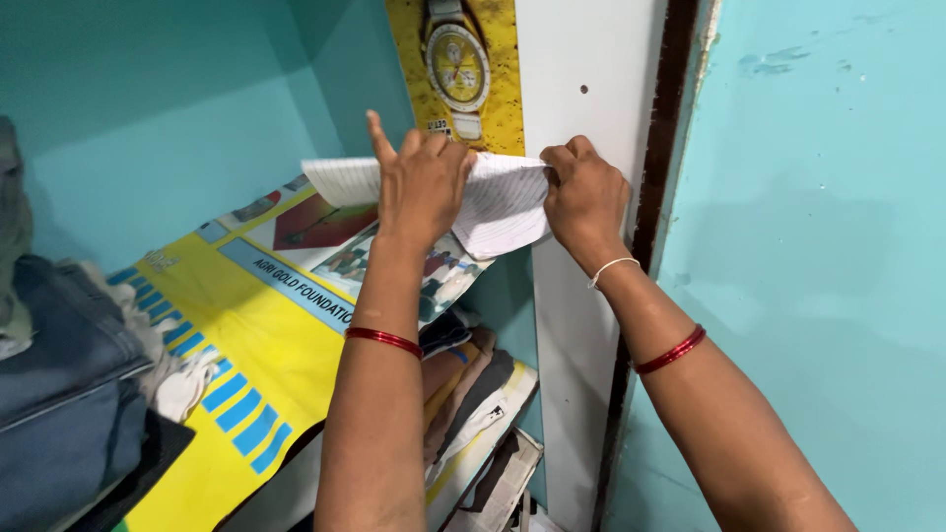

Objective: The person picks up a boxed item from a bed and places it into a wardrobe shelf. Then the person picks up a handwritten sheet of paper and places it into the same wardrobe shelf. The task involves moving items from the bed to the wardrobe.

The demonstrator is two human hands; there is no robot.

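Both hands — left hand [422, 182] and right hand [583, 197] — pinch a ruled notebook sheet [498, 202] above the yellow-lined shelf [246, 335], grip clamped on the paper's edges — folding apparently part done.
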